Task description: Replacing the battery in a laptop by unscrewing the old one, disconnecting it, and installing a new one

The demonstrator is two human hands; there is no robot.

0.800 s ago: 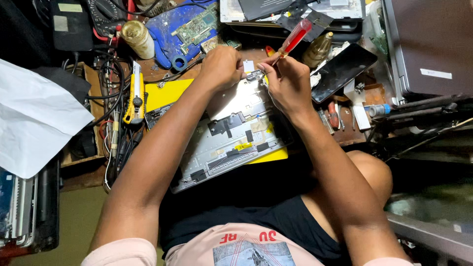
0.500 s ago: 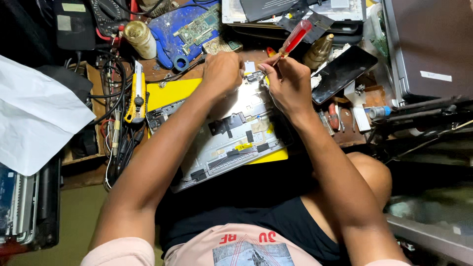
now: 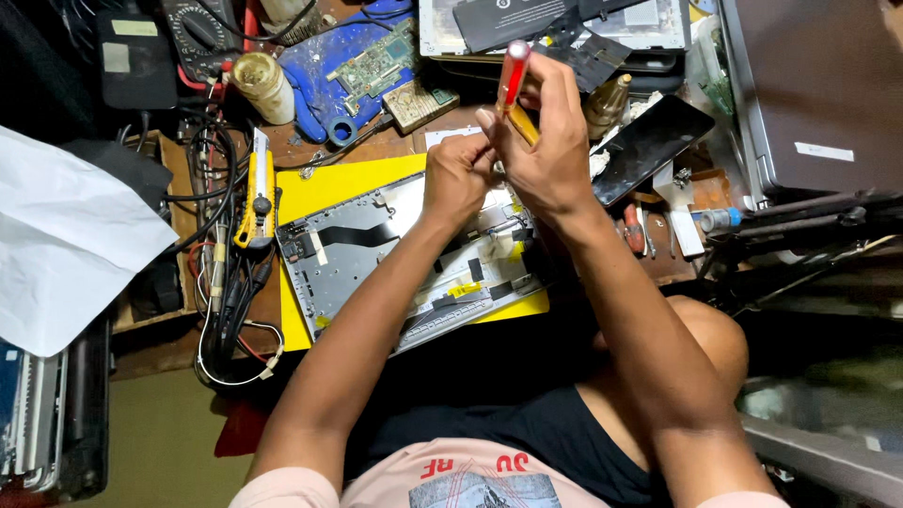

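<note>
Cluttered with tools, cables and electronic parts, the wooden surface (image 3: 310, 150) fills the far half of the view, and the person sits close against its near edge. An opened grey device shell (image 3: 376, 254), its inner side up with a black ribbon strip across it, lies on a yellow mat (image 3: 324, 183) near the middle. Over the right end of the shell, the right hand (image 3: 546, 155) has its fingers closed around a red and yellow screwdriver (image 3: 514, 80), the handle pointing far and upward, the tip hidden between the hands. The left hand (image 3: 456, 179) is bunched up just left of it, touching it, fingers pinched together over the shell; what they pinch is too small to tell.

Left of the mat lies a yellow and black tool (image 3: 259, 188) on a tangle of black cables (image 3: 221, 301). Farther off sit a blue holder with a green circuit board (image 3: 372, 61) and a black meter (image 3: 198, 33). Right of the hands lies a dark phone (image 3: 654, 146), and beyond it a closed grey laptop (image 3: 809, 94). A white sheet (image 3: 66, 245) covers the left edge.
</note>
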